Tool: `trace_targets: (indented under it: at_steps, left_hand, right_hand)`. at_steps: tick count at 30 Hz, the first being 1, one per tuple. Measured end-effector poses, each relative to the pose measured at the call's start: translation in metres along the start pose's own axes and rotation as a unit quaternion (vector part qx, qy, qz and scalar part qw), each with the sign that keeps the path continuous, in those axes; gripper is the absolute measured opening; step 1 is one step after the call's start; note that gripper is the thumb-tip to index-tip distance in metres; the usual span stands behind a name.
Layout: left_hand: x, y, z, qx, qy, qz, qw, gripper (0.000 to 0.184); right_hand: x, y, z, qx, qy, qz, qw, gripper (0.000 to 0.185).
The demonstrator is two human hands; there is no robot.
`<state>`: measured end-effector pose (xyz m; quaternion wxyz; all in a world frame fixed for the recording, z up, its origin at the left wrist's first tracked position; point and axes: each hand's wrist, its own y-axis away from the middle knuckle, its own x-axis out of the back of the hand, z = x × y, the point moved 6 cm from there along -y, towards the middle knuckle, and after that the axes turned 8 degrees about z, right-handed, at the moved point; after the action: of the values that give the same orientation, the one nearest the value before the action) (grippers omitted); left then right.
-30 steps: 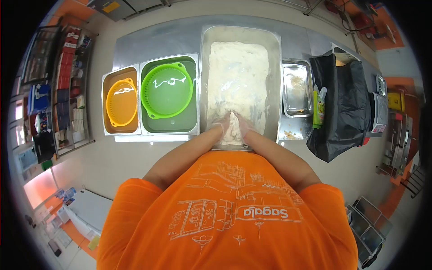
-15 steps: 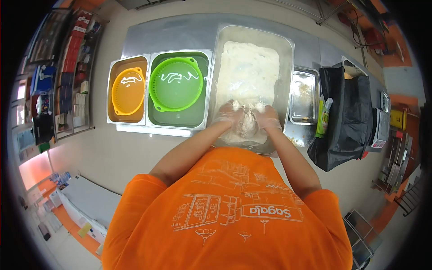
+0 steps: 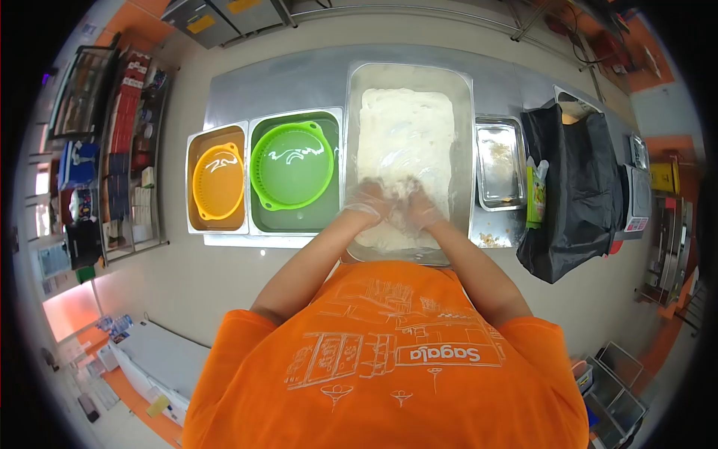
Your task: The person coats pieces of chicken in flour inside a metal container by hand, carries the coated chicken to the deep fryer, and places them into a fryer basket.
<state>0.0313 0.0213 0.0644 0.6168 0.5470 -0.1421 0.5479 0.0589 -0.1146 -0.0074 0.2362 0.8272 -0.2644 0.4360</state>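
A deep metal pan (image 3: 465, 150) holds a broad bed of white powder that looks like flour (image 3: 407, 131). Both my hands wear clear plastic gloves and are down in the near half of this bed, close together. My left hand (image 3: 370, 198) has its fingers curled into the powder. Opposite it, my right hand (image 3: 420, 206) is curled inward too. Between them the powder looks loose and stirred up. Motion blur and white coating hide what the fingers hold, if anything.
Left of the pan, a green strainer (image 3: 329, 161) and an orange strainer (image 3: 241, 183) sit in liquid-filled metal containers. On the right are a shallow metal tray (image 3: 502, 203), a green packet (image 3: 535, 198) and a large black bag (image 3: 576, 187). Crumbs (image 3: 490, 238) lie on the metal table.
A pale, powder-covered lump showed between my hands before; now it cannot be made out there. My hands have sunk into the powder and come slightly closer together. The camera view has shifted.
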Motion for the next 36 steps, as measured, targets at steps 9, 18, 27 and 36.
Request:
trace_targets:
  at_steps: [9,18,27,36]
  left_hand:
    - [-0.066,-0.048,-0.019,0.064,-0.111,-0.076,0.989,0.078]
    - [-0.107,-0.026,-0.052,0.232,0.2,-0.15,0.94,0.097]
    - [-0.227,-0.077,-0.064,0.303,0.768,-0.209,0.524,0.094]
    - [-0.05,-0.033,-0.039,0.11,0.197,0.128,0.966,0.082]
  right_hand:
    - [-0.013,0.026,0.083,-0.193,0.041,-0.19,0.962,0.052]
    - [-0.098,0.048,0.032,-0.424,-0.459,0.07,0.778,0.058]
    - [-0.069,0.017,0.019,-0.526,-0.57,0.063,0.628,0.063]
    - [0.03,0.04,0.048,-0.374,-0.086,0.042,0.922,0.06]
